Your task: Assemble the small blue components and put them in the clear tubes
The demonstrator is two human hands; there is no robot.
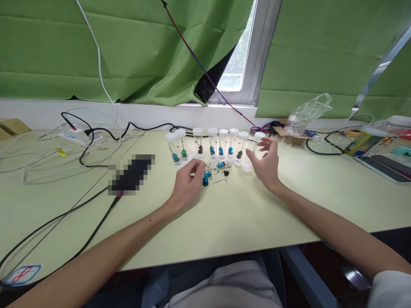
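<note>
My left hand (188, 182) rests low over the table, thumb and fingertips pinched together; what they hold, if anything, I cannot make out. Right beside those fingertips lie small blue metal fittings (206, 179) with thin bent wires. A black round piece (226, 173) and a thin metal pin (220, 181) lie to their right. My right hand (266, 164) is raised with thumb and fingers apart, beside a clear tube (247, 161) at the row's right end. A white cap (259, 135) shows behind its fingers. Several capped clear tubes (212, 143) stand in a row, holding blue, green or black fittings on wires.
A pixelated dark object (131, 174) with a black cable lies on the left. White cables and a power strip (78, 136) are at the back left. A plastic bag (306, 115) sits in a cardboard box (295, 138); a phone-like slab (385, 168) lies far right.
</note>
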